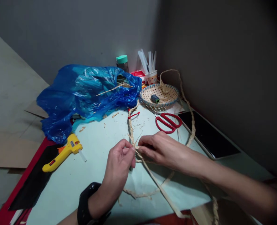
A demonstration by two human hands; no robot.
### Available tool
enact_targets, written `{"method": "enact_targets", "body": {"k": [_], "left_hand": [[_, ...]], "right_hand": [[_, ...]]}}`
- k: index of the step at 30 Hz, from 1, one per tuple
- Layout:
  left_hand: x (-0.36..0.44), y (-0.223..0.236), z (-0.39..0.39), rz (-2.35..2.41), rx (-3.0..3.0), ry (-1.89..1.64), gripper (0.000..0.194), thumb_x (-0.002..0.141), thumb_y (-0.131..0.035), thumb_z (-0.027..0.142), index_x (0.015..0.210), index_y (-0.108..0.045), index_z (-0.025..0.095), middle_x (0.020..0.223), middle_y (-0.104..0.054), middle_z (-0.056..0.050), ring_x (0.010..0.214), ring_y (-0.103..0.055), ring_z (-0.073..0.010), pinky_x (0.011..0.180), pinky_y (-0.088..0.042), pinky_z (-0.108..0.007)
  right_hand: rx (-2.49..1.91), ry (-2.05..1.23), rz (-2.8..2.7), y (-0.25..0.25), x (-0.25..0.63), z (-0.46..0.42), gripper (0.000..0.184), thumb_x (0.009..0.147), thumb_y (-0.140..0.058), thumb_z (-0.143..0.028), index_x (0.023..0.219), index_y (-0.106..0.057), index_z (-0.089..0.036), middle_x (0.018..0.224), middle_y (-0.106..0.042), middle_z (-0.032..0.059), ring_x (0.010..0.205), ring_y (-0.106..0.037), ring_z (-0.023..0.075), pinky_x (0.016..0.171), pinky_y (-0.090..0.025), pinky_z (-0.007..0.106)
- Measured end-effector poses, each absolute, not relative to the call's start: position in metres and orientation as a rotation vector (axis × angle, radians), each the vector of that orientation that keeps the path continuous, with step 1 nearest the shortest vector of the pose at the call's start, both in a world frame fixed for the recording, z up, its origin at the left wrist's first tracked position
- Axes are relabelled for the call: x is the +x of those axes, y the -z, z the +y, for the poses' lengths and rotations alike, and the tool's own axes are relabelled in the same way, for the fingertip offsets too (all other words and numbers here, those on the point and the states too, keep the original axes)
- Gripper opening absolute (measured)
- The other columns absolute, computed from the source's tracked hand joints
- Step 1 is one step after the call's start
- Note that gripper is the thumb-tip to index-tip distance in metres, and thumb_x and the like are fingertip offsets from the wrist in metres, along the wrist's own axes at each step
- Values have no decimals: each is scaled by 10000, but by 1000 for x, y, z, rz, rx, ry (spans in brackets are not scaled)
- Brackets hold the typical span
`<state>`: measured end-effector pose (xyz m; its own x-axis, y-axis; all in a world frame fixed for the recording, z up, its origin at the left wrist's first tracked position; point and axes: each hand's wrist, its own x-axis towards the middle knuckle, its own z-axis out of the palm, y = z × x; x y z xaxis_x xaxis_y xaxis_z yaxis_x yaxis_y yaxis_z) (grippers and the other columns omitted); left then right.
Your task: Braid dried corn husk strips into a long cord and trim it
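A pale braided straw cord [130, 125] comes down from the far middle of the table, with red thread tied round it near the top. At its lower end my left hand [120, 156] pinches the braid between thumb and fingers. Close against it, my right hand [156, 145] is closed on the straw strands, its fingertips partly hidden. One long flat straw strand [158, 184] runs from between the hands toward the front edge. More of the braid [192, 122] loops round on the right and under my right arm.
Red-handled scissors [167, 122] lie beyond my right hand, beside a black-screened tablet [207, 134]. A woven basket [146, 93] holds a spool of dark thread [155, 99]. A yellow glue gun [63, 154] is on the left, below a blue plastic bag [82, 90]. A cup [151, 77] holds translucent sticks.
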<state>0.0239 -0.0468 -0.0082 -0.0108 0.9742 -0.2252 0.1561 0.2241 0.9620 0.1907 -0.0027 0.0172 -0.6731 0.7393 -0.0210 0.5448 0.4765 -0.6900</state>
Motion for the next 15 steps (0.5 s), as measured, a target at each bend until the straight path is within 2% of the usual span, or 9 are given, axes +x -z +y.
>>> {"method": "enact_targets", "body": {"k": [2,5,7,10,13,15], "left_hand": [[24,9,-47,1407,1130,-961,166,831,-538,238,692,-473,175,442,-507,65,404,-294,-41,426,-213,-176],[25,8,-48,1391,1078,-969,146,800,-565,230,686,-502,164,486,-554,47,393,-277,-30,417,-199,-176],[25,6,-49,1387,1051,-974,159,794,-571,241,670,-513,160,452,-513,53,391,-297,-36,419,-215,-175],[23,5,-51,1348,1020,-987,188,801,-579,275,664,-521,159,412,-442,63,400,-322,-47,421,-224,-175],[21,5,-53,1228,909,-1020,194,794,-609,297,693,-523,156,474,-380,83,418,-249,-31,409,-167,-171],[18,7,-54,1150,834,-1030,204,800,-617,318,718,-524,157,527,-376,79,445,-261,-30,418,-176,-161]], "right_hand": [[-1150,-843,-2512,-22,190,-9,255,913,-430,-232,719,-575,-155,597,-543,3,505,-382,82,511,-241,245],[-1174,-717,-2568,-25,186,-21,173,871,-441,-154,743,-557,-161,635,-562,5,505,-396,82,499,-246,242],[-1180,-576,-2621,-25,182,-32,115,805,-466,-85,789,-551,-161,681,-575,12,510,-419,93,490,-251,251],[-1169,-212,-2736,-23,173,-47,183,709,-523,-58,865,-558,-147,729,-579,30,519,-469,133,474,-260,280],[-1137,200,-2786,-16,159,-62,230,691,-533,-46,907,-578,-115,740,-590,63,546,-528,183,435,-279,298],[-1093,427,-2721,-7,151,-71,230,711,-499,-14,905,-595,-95,738,-599,82,573,-548,199,415,-301,296]]}}
